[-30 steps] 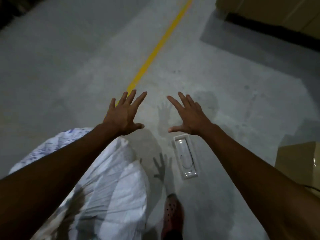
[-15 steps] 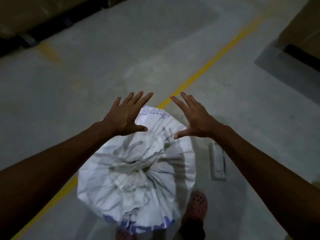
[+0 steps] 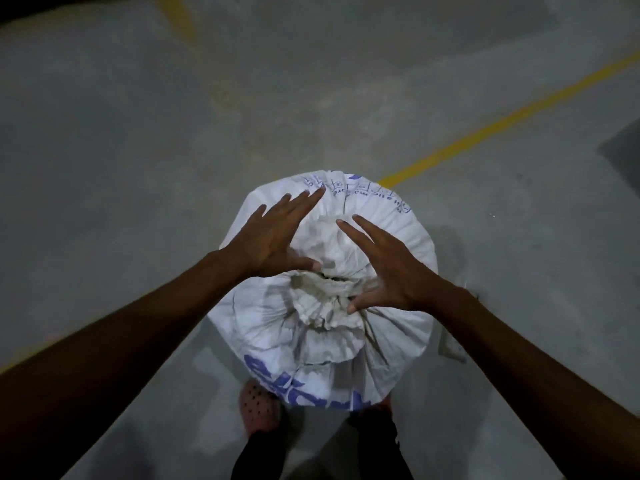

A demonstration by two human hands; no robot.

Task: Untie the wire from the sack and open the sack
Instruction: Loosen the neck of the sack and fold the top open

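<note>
Concrete floor point(image 3: 138, 168), grey and dim, runs under me with one yellow line point(image 3: 502, 126) crossing behind the sack point(image 3: 277, 327). One sack stands upright between my two shoes, its gathered neck point(image 3: 329, 299) bunched at the top and facing me. My left hand point(image 3: 273, 244) spreads flat over the far left of it, my right hand point(image 3: 388, 271) over the right, all fingers wide and holding nothing, thumbs nearest the neck. I judge the woven plastic soft and crinkly on top but the full sack heavy, so it should stay put while I work. I'd take hold at the neck. The wire may be the dark line in the folds, but I can't make it out. One pale tray point(image 3: 452, 348) peeks from behind the sack.
</note>
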